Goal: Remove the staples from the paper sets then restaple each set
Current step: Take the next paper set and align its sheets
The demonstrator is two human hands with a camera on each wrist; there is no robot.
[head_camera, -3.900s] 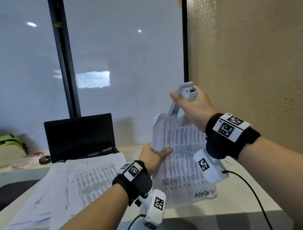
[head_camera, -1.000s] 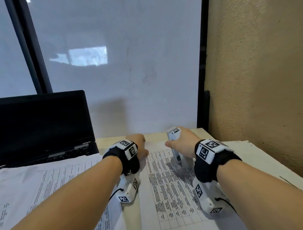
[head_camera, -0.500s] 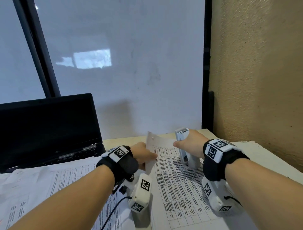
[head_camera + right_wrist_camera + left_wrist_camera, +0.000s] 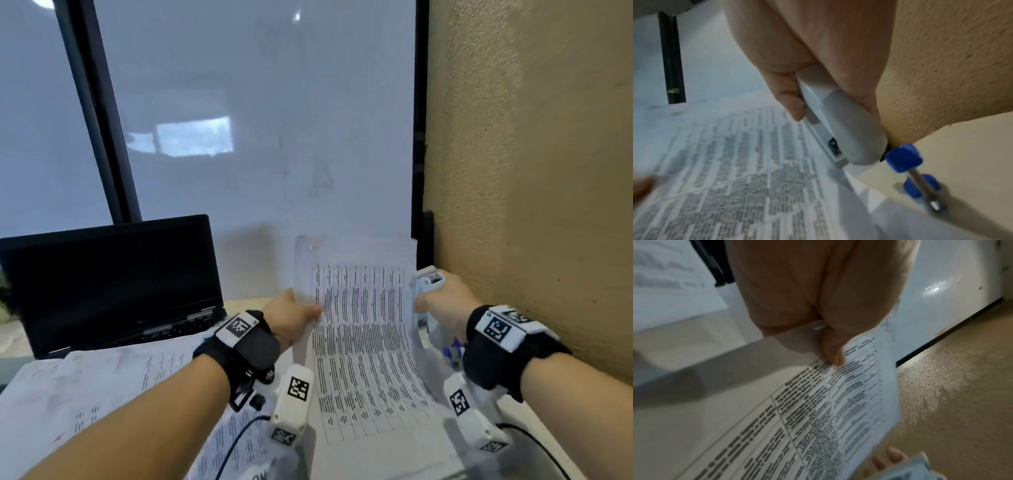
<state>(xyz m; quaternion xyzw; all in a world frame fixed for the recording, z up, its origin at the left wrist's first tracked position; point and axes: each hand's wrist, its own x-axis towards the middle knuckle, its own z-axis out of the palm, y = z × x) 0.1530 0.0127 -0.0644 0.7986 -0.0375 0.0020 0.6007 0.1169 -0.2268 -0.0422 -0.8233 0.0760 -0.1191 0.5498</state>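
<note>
The desk (image 4: 246, 303) carries everything; my paper set (image 4: 359, 342) is the landmark, its long axis running away from me, near end flat, far end curled upward toward the window. Left of it lie loose sheets (image 4: 102, 387), and farther left a dark laptop (image 4: 109, 281). My left hand (image 4: 291, 317) pinches its left edge, thumb on the print. My right hand (image 4: 445, 305) (just right of it) grips the white stapler (image 4: 424, 291), nose down. A blue staple remover (image 4: 908, 164) sits beside the stapler.
</note>
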